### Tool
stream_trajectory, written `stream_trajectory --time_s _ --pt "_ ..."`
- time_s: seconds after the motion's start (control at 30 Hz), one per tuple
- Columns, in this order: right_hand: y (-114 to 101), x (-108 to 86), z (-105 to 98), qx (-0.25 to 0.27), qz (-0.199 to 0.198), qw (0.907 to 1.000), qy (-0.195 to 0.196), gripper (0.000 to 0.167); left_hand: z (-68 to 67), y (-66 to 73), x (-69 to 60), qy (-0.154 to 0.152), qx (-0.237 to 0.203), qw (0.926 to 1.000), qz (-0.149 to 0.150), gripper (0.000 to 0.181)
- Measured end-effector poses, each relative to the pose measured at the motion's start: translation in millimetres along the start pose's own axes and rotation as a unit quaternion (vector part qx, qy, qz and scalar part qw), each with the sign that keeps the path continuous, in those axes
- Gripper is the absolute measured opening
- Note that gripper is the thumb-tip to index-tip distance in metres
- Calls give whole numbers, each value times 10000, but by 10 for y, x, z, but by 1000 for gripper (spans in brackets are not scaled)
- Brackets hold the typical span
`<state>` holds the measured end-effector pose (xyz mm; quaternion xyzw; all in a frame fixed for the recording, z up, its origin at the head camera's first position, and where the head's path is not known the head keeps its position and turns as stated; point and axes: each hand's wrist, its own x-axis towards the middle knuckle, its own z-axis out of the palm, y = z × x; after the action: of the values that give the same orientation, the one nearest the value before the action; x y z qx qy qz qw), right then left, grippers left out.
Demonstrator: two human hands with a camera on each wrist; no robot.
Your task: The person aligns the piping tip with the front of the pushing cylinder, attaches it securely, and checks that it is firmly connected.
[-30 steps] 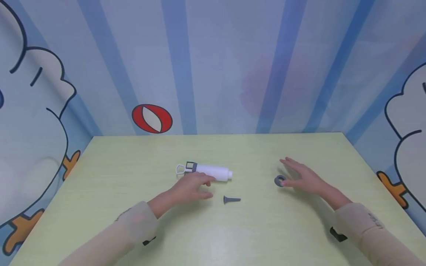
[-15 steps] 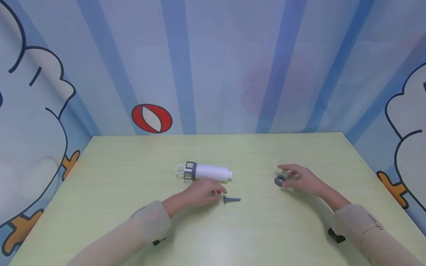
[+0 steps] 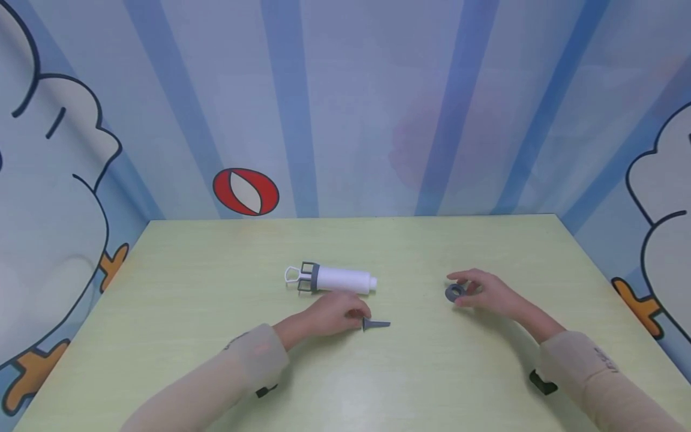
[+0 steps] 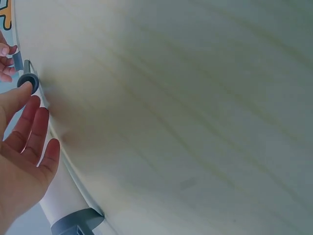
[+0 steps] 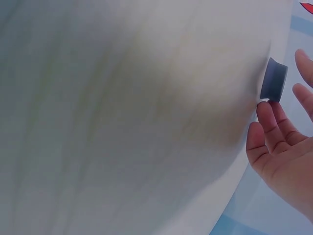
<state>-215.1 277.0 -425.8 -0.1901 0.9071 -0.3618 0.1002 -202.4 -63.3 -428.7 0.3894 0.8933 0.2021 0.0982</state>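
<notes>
Head view: seemingly barely begun, with lifting undone, left hand (image 3: 333, 314) at grey nozzle (image 3: 375, 324) (pinch impossible to tell), right hand (image 3: 490, 294) loose by grey ring (image 3: 450, 295), white syringe (image 3: 344, 280) unheld.

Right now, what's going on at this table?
A person is working with both bare hands on small grey parts. The left hand is at the flared end of a funnel-shaped piece; whether it's pinched is unclear. The right hand is at a grey ring, with any grip also unclear. A white syringe-like tube lies on the table beyond the left hand.
</notes>
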Motion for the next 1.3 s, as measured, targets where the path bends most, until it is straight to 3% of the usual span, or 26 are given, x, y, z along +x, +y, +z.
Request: stream_trajectory --time_s 0.63,0.83,1.07,1.3 --pt "-12 77 53 -466 284 9985 2 43 37 29 38 25 -22 10000 -94 4" --pt "-16 91 63 -582 364 9976 94 42 20 37 28 140 -314 9991 -268 7" --pt "-75 61 44 -564 51 9975 422 39 -36 40 15 242 -622 9962 -562 9" --pt "-147 38 15 -238 19 9984 521 38 -58 36 -10 556 -887 9930 -541 9"
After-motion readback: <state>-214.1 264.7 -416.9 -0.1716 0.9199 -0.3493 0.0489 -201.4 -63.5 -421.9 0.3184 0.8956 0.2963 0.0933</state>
